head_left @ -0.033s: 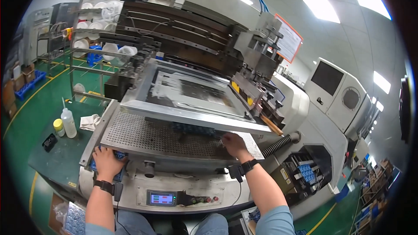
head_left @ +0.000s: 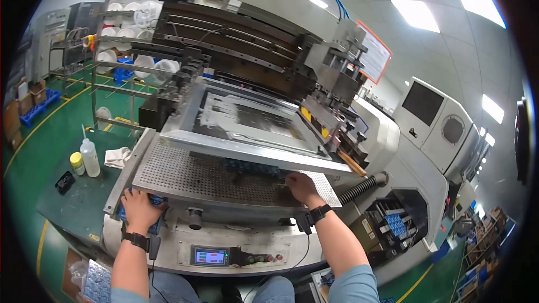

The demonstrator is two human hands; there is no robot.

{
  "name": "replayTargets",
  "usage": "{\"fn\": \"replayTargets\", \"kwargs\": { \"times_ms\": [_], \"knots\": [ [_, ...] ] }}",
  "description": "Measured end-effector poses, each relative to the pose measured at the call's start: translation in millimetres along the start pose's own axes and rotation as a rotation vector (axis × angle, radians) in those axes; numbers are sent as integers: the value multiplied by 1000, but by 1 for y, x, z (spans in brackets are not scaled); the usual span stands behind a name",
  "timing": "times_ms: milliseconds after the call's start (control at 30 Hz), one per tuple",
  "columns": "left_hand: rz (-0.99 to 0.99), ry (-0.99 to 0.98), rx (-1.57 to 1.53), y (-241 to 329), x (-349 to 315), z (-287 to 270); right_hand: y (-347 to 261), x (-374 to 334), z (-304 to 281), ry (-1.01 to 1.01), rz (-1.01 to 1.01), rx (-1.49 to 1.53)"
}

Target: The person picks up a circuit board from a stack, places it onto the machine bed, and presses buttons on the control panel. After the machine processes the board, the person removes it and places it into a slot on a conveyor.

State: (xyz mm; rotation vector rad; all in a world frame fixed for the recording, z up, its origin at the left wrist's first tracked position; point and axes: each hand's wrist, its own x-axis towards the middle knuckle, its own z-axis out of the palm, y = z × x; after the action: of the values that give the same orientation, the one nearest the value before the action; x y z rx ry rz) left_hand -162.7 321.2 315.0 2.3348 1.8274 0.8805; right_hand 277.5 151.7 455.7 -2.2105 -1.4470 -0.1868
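Near the perforated plate's (head_left: pixel 174 169) front right: right hand (head_left: pixel 302 188), fingers curled in, fingertips just beside the right end of a blue panel (head_left: pixel 252 167). Whether this grip pinches the panel or only sits close to it, cannot tell (deep shade at that spot). Off the plate's front left corner: left hand (head_left: pixel 141 209), palm down, its grip spread over blue pieces (head_left: pixel 157 198), thumb out to the side. Nothing seen pinched there; how many pieces lie beneath, hidden.

Blue panel appears to lie on the plate, toward the rear of the part that shows, partly covered by the metal frame (head_left: pixel 252 153) spanning above.

Step in hand, my judgement: a panel being handled at the plate, right hand on the close work, left hand minding the blue pieces. Next move calls for a low, flat right hand (headroom between frame and plate looks slim) and a panel kept level; from the left, a clean hold on one piece only, should it lift any.

Farther out. Below the plate's front edge: small lit display (head_left: pixel 209 256). Right of the plate, lower down: another blue panel in a rack (head_left: pixel 396 225). Left of the plate: green desk (head_left: pixel 73 207) bearing a squeeze bottle (head_left: pixel 89 159), a yellow-capped bottle (head_left: pixel 77 164) and a pale cloth (head_left: pixel 117 157).
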Motion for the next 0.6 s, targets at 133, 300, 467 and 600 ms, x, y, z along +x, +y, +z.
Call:
{"fn": "replayTargets", "kwargs": {
  "times_ms": [133,300,467,600],
  "knots": [
    [-19,23,-50,-2,-2,-5,-11,18,14,-27,6,-2],
    [-25,-28,-79,-5,0,-8,-9,28,20,-22,4,24],
    [-9,9,-76,-6,1,-2,2,28,23,53,73,493],
    [-19,7,-74,-1,-1,-6,17,24,1,129,-67,571]
  ]
}}
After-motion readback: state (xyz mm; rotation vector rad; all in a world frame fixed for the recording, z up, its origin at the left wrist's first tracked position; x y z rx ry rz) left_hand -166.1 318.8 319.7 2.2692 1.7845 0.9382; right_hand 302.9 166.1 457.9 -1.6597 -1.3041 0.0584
